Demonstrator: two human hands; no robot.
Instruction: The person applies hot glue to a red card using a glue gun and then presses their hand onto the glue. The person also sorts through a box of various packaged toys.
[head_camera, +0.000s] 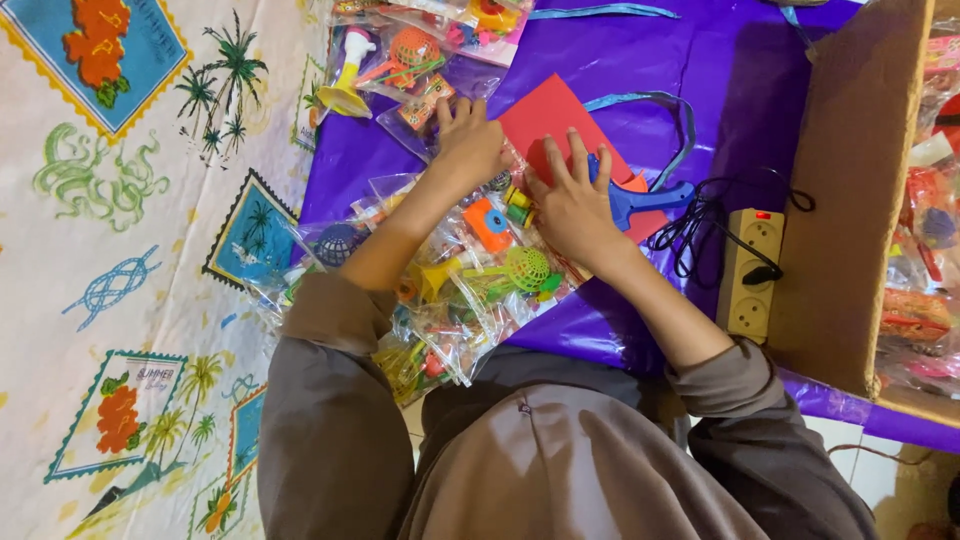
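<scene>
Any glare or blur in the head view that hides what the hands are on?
Head view: even, soft light and sharp focus; the left hand and right hand press on a red card over clear toy bags, which show small glints only; the purple sheet has a mild sheen; the cardboard box casts a soft shadow.

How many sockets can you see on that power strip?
3 on the cream power strip: the top socket is free, the middle one holds a black plug, the bottom socket is free. None seem hidden.
</scene>
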